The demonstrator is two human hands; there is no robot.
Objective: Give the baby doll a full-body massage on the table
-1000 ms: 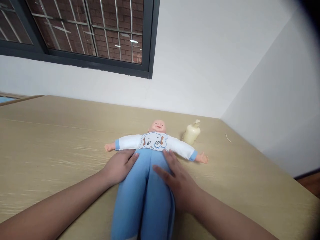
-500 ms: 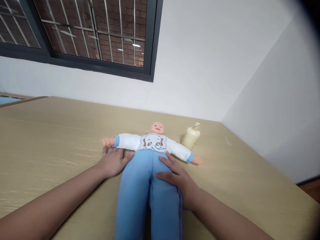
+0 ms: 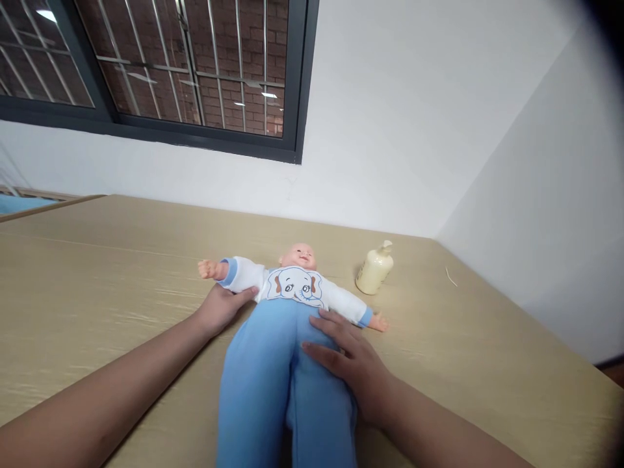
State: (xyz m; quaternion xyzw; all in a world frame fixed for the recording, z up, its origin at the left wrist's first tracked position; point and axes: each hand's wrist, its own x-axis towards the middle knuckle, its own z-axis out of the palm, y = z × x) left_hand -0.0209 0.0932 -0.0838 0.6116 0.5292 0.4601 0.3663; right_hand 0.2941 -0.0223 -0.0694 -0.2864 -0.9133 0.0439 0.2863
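Observation:
A baby doll [image 3: 293,286] lies on its back, arms spread, in a white top with an elephant print and blue trousers. My left hand [image 3: 225,308] is at the doll's side, its thumb against the white top and its other fingers hidden under the doll's sleeve. Resting on the blue trousers near the waist is my right hand [image 3: 348,357], palm down with fingers apart. To the right of the doll's head stands a cream pump bottle [image 3: 374,270], touched by neither hand.
The doll lies on a tan covered table [image 3: 160,244]. A thin pale strip [image 3: 451,277] lies to the right of the bottle. White walls and a dark-framed window [image 3: 205,136] rise behind, and something light blue [image 3: 22,203] shows at the far left.
My left hand has slid under the doll's arm, and its fingers are now hidden. The doll's upper body has tilted, with the arm on the left raised slightly. My right hand stays on the trousers.

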